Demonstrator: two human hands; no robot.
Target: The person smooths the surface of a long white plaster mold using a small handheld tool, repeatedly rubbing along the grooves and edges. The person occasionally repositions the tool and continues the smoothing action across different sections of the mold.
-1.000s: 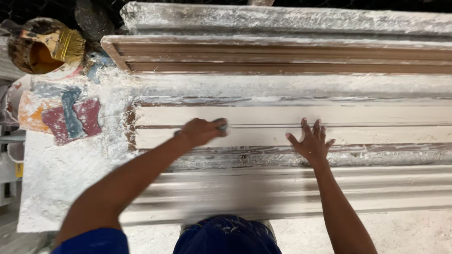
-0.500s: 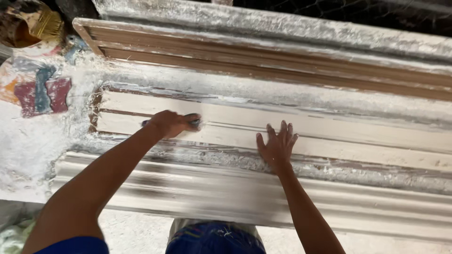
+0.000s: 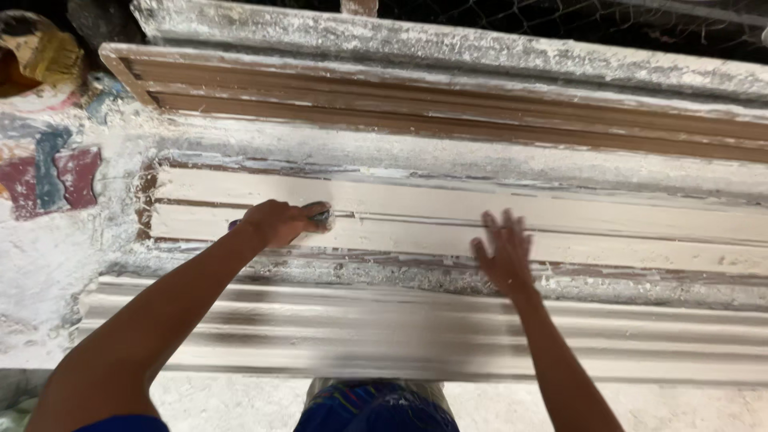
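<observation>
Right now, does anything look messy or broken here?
Yes. White plaster crust lies splattered and crumbly along the edges of the pale moulding, and the brown moulding behind is smeared too. The left hand grips a small tool; the right hand presses flat.

Left hand [image 3: 276,222], closed around a small tool [image 3: 320,214], sat at frame centre a second ago; now left of centre on the white-coated moulding [image 3: 640,224]. Right hand [image 3: 504,254], fingers spread flat, stays about the same span from it. The brush pot [image 3: 36,52] has slid to the upper left corner, partly cut off.
</observation>
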